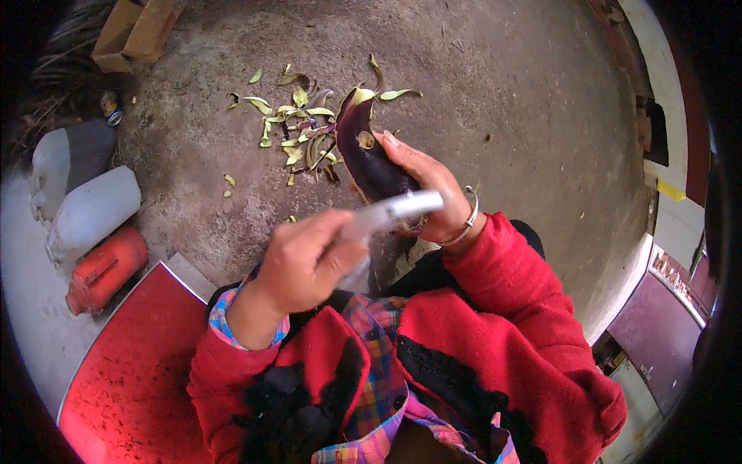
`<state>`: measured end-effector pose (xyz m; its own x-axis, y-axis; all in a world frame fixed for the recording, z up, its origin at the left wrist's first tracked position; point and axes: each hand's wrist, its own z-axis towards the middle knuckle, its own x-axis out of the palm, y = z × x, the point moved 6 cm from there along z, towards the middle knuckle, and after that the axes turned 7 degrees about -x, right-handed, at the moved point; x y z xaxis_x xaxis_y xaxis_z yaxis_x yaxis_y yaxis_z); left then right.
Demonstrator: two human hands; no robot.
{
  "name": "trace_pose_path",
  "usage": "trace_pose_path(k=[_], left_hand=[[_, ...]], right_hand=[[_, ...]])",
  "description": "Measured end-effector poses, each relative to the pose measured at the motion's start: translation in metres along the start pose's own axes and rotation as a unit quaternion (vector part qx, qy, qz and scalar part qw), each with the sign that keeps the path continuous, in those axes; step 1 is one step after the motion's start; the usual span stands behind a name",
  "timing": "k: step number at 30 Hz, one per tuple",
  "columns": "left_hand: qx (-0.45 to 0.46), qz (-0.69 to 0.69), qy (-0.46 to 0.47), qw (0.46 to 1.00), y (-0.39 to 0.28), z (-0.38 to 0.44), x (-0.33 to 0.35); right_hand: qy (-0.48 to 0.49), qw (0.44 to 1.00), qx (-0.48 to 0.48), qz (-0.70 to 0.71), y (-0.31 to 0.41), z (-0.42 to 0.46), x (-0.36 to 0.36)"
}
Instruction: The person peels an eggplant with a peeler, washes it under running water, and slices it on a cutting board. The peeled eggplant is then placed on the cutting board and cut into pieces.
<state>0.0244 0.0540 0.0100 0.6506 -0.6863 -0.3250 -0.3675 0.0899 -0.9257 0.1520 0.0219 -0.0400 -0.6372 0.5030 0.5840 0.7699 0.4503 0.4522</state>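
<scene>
A dark purple eggplant [362, 165] is gripped by its near part in my right hand [432, 180], the thumb along its side. Its far end shows a bare pale-green patch, and a round brown blemish marks its skin. My left hand [307, 258] is closed around a silvery peeler [408, 206], blurred by motion. The peeler's head lies across the eggplant's near end, but whether it touches the skin I cannot tell. Past the eggplant, peel strips [307, 124] in green and purple lie scattered on the concrete floor [510, 104].
Along the left lie a red plastic container [108, 269], a whitish plastic jug [95, 209], a grey-and-white jug [72, 153] and a can [111, 108]. A cardboard box [136, 35] stands at the far left. Beside me is a red panel [139, 365]. Boards [658, 336] line the right side.
</scene>
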Motion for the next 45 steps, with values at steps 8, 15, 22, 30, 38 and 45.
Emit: trace_pose_path(k=[8, 15, 22, 30, 38, 45], left_hand=[[-0.008, 0.023, -0.035, 0.999, 0.003, 0.002, -0.013], [-0.104, -0.066, -0.039, 0.992, 0.021, -0.002, -0.015], [0.008, 0.020, 0.034, 0.999, -0.006, 0.001, 0.006], [-0.010, 0.021, 0.057, 0.998, 0.001, 0.002, 0.012], [0.009, 0.045, 0.027, 0.999, 0.000, 0.005, 0.005], [0.023, 0.086, -0.011, 0.996, 0.000, 0.005, -0.001]], right_hand=[[0.065, 0.995, 0.070, 0.016, -0.001, 0.002, -0.004], [0.085, 0.995, -0.007, 0.055, 0.001, 0.006, -0.006], [0.059, 0.998, -0.025, 0.017, 0.000, 0.004, -0.003], [0.101, 0.994, -0.026, 0.018, 0.000, -0.003, 0.000], [0.063, 0.998, 0.012, 0.018, -0.003, -0.007, 0.001], [0.090, 0.992, 0.072, 0.050, -0.011, -0.009, -0.003]])
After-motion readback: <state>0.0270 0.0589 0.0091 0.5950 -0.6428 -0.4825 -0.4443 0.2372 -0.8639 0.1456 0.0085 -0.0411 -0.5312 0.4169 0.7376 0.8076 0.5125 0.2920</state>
